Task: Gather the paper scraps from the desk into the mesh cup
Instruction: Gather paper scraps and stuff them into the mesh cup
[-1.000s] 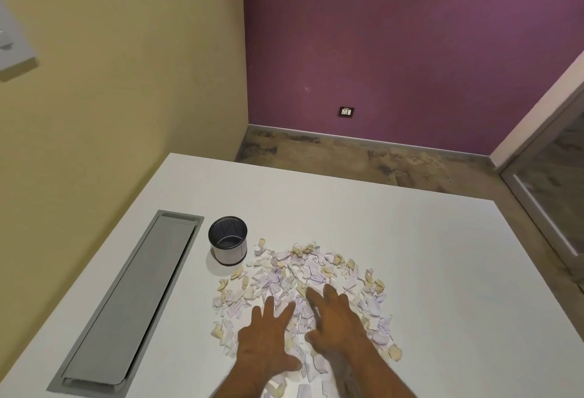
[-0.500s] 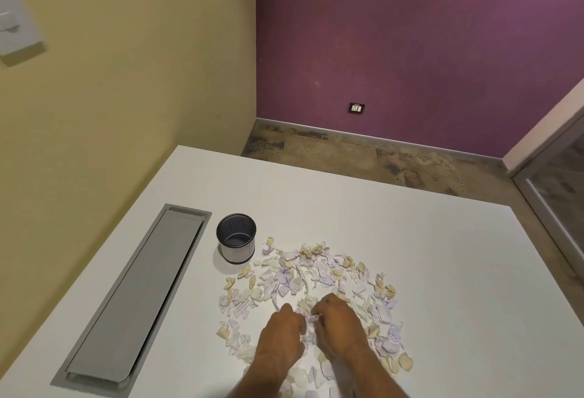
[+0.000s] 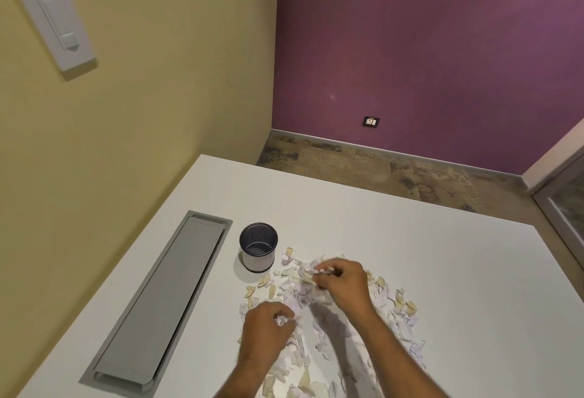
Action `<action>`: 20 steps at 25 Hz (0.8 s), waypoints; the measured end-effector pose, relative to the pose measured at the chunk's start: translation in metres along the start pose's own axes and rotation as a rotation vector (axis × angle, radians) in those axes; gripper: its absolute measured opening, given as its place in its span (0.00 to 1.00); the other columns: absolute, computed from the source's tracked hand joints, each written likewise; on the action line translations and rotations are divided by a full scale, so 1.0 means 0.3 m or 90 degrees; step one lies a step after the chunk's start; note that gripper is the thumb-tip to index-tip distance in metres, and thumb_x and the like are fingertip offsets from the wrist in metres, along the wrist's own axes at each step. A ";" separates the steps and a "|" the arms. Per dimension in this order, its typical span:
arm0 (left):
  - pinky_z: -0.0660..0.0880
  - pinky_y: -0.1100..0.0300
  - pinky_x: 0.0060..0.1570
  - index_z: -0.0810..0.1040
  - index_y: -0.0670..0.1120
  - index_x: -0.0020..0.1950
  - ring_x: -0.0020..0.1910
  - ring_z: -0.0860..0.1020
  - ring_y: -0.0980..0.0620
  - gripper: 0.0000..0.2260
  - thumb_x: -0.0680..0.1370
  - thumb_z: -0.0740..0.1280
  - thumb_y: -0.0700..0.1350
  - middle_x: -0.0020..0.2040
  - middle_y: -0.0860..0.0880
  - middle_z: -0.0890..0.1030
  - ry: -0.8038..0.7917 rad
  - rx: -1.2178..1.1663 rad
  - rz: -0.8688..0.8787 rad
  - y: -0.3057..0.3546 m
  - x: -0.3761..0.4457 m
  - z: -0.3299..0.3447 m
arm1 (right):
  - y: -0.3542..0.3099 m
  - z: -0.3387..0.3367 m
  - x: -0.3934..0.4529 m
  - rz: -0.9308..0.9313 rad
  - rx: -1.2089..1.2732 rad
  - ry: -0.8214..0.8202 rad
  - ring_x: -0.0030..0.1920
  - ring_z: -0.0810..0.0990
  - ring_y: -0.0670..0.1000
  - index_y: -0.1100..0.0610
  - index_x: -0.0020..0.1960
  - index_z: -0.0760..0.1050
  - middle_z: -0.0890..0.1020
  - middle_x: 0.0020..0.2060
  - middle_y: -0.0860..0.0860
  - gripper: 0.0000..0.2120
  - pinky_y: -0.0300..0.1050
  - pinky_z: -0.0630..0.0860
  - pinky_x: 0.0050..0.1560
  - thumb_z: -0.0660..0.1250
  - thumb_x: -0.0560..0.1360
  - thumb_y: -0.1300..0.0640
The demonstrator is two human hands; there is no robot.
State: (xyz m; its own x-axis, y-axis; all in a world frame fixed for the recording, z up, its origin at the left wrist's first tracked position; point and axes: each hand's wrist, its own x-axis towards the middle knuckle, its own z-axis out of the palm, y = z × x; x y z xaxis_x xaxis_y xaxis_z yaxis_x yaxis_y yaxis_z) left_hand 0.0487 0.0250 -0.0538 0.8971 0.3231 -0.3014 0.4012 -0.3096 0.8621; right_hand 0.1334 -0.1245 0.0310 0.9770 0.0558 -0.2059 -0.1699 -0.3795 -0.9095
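Hands both fisted on paper scraps (image 3: 392,302): left hand (image 3: 268,328), right hand (image 3: 343,284) seemingly nearer mesh cup (image 3: 258,247).

Room corner: yellow wall (image 3: 142,97) at left meets purple wall (image 3: 426,49) ahead; white switch plate (image 3: 53,23) mounted on the yellow wall; dark socket (image 3: 370,121) low on the purple wall; mottled brown floor (image 3: 379,170) with grey skirting; glazed door frame (image 3: 562,204) at right; white desk (image 3: 410,271) with grey cable hatch (image 3: 161,299) set flush.
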 end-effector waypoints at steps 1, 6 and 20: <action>0.84 0.55 0.37 0.84 0.55 0.39 0.39 0.83 0.55 0.09 0.67 0.78 0.41 0.42 0.56 0.83 0.014 -0.051 -0.006 0.022 0.015 -0.030 | -0.051 0.028 0.030 -0.016 -0.003 -0.007 0.33 0.85 0.49 0.50 0.38 0.85 0.86 0.33 0.49 0.12 0.40 0.81 0.34 0.76 0.66 0.68; 0.81 0.57 0.27 0.84 0.55 0.39 0.33 0.84 0.51 0.10 0.70 0.77 0.39 0.44 0.52 0.83 0.171 -0.175 0.018 0.207 0.147 -0.232 | -0.232 0.163 0.178 -0.095 -0.088 -0.018 0.34 0.85 0.51 0.52 0.38 0.85 0.84 0.32 0.46 0.10 0.46 0.84 0.38 0.74 0.66 0.67; 0.81 0.58 0.44 0.85 0.49 0.46 0.42 0.82 0.50 0.12 0.65 0.78 0.40 0.46 0.48 0.84 0.088 0.201 -0.016 0.326 0.409 -0.307 | -0.187 0.327 0.306 -0.141 -0.352 -0.144 0.46 0.82 0.54 0.55 0.49 0.81 0.85 0.46 0.53 0.13 0.45 0.80 0.47 0.70 0.67 0.67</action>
State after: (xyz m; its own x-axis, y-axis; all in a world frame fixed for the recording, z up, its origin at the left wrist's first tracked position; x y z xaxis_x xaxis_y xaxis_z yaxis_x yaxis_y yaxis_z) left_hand 0.1810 0.1168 0.0310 0.8612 0.4456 -0.2445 0.4799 -0.5548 0.6796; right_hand 0.2201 -0.0077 0.0277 0.9195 0.3584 -0.1615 0.1832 -0.7542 -0.6306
